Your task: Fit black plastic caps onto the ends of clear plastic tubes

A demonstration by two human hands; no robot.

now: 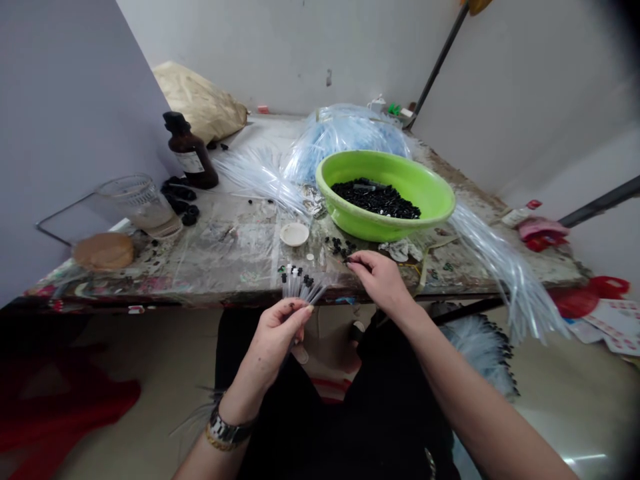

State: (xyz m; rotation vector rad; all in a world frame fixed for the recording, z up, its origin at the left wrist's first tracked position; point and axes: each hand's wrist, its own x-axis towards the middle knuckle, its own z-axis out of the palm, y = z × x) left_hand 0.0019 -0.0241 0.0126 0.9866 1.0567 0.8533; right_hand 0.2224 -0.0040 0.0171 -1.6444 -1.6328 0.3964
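My left hand (283,327) is closed round a bundle of thin clear plastic tubes (299,287), held upright at the table's front edge. Several of the tubes carry small black or white caps on their top ends; others at the right of the bundle look bare. My right hand (377,277) pinches at the edge of a small pile of black caps (340,248) on the table. A dark bit shows at its fingertips, too small to make out fully. Just behind that hand stands a green basin (385,230) holding a heap of black pieces (375,199).
A small white dish (295,234) sits left of the pile. Loose clear tubes (505,267) hang over the right edge, and a big bundle (345,137) lies behind the basin. At left are a brown bottle (193,153), a glass jug (145,207) and a round brown block (103,252).
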